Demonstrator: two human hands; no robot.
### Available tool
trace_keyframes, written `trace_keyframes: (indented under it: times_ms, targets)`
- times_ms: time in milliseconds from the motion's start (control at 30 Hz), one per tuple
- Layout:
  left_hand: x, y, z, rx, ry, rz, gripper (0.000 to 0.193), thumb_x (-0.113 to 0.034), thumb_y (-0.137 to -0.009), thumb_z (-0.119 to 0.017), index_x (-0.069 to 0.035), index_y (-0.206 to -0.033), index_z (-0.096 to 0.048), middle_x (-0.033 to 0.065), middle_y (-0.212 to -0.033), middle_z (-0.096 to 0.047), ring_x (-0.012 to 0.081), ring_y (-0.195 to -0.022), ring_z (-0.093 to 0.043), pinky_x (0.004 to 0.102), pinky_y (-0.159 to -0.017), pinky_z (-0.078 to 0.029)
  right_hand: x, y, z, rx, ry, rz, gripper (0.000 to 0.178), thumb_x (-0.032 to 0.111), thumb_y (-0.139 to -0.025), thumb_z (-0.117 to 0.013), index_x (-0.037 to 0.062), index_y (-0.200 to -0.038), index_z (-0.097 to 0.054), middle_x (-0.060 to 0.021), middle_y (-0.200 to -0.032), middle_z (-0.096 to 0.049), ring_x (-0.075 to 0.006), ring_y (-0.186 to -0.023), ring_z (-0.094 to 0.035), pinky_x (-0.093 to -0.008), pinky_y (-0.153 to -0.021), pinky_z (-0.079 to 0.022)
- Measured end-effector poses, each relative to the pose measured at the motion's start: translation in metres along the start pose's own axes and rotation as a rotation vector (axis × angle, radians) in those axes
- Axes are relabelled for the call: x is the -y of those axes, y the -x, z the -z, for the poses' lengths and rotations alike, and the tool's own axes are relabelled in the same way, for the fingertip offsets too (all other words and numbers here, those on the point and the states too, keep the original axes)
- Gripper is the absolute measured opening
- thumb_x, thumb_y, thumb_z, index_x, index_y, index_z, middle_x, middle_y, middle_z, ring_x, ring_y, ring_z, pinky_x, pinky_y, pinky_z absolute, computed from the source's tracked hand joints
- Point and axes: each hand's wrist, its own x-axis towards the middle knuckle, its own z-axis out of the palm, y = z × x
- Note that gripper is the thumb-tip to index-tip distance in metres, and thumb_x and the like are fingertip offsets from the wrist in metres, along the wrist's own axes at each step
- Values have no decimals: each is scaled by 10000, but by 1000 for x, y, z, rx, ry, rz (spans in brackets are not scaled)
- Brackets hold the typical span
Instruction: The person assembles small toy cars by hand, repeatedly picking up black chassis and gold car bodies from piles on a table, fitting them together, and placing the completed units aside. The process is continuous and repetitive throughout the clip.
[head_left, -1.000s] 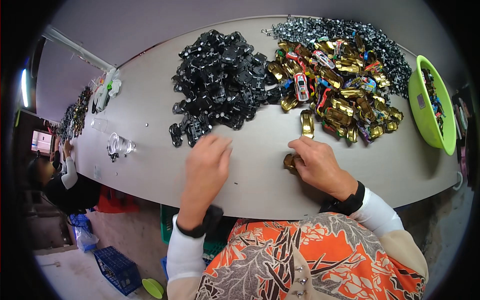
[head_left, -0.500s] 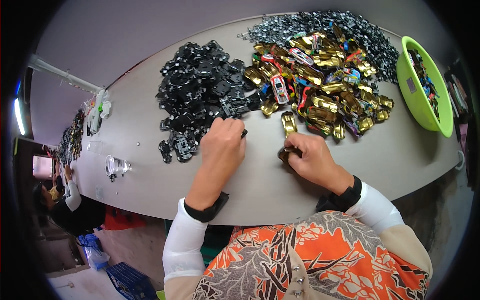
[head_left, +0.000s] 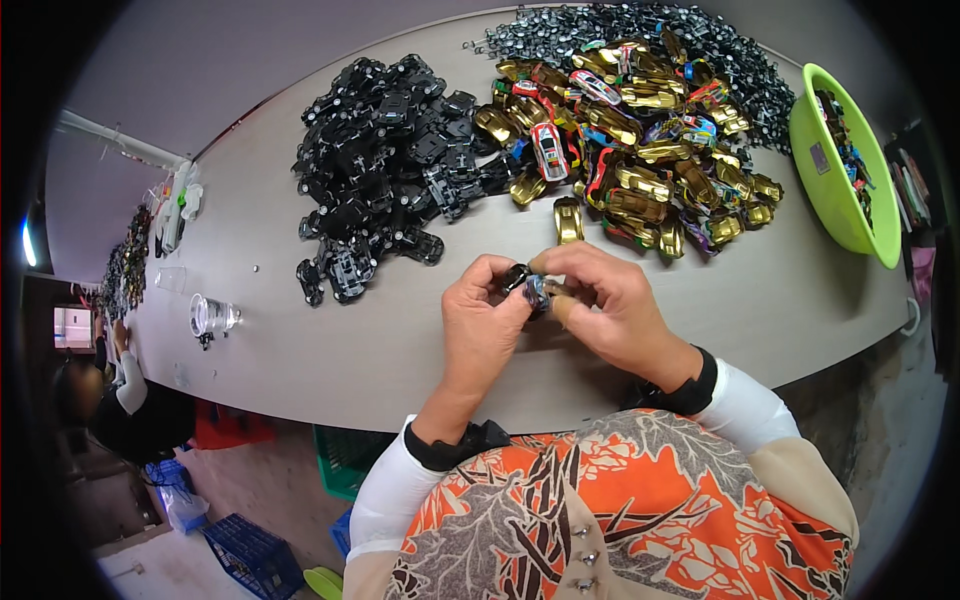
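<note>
Black and glossy, a small toy-car piece (head_left: 515, 278) sits pinched in my left hand (head_left: 480, 318), seemingly steadied against the shiny bluish piece (head_left: 537, 293) my right hand (head_left: 615, 308) grips. Just beyond, one shiny gold car shell (head_left: 568, 221) lies handily near. Black plastic chassis (head_left: 375, 150) heap leftward, gold-and-multicoloured shells (head_left: 640, 183) rightward, apparently keeping kinds sorted.

The counter (head_left: 380, 365) has a smooth, pale surface with a low sheen. The toy car bases (head_left: 385, 160) appear to be black plastic, matt to semi-gloss. The toy car shells (head_left: 640, 185) carry a glossy, metallic-looking gold finish; some are printed. The held toy car piece (head_left: 515, 277) is dark and glossy. The basin (head_left: 815, 185) is smooth green plastic. The cup (head_left: 208, 315) is clear and glossy. The shirt (head_left: 640, 475) is printed cloth; the sleeves (head_left: 755, 405) are white, matt cloth.
</note>
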Motion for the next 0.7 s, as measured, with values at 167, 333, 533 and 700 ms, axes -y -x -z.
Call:
trace_keyframes:
  times_ms: [167, 333, 533, 700]
  targets:
    - [3, 1, 2, -29, 117, 45, 55, -4, -817, -606, -4, -854, -565, 11, -735, -597, 43, -625, -562, 184, -524, -492, -17, -3, -2, -7, 62, 160, 183, -45, -705, -585, -12, -885, -580, -74, -800, -570, -148, -636, -538, -246, -529, -421]
    - [3, 0, 2, -1, 255, 92, 99, -18, -835, -599, 17, -917, -555, 43, -788, -610, 80, -639, -593, 230, -548, -551, -10, 0, -2, 37, 124, 113, 221, 0, -692, -624, -1, -908, -576, -66, -778, -559, -140, -628, -532, -246, -539, -429]
    - [0, -1, 6, 25, 291, 211, 271, -59, -876, -554, 46, -1125, -528, 108, -917, -633, 135, -734, -638, 262, -601, -579, -5, -3, 9, -17, -349, -297, 213, 22, -753, -636, -4, -950, -559, 11, -844, -575, -22, -727, -519, -200, -626, -456]
    - [-3, 3, 7, 158, 407, 268, 355, -55, -896, -507, 60, -1230, -469, 119, -1031, -614, 159, -844, -634, 273, -655, -578, -6, -3, 8, 80, -507, -337, 198, 3, -773, -609, -10, -965, -561, -3, -872, -577, -43, -769, -535, -202, -660, -464]
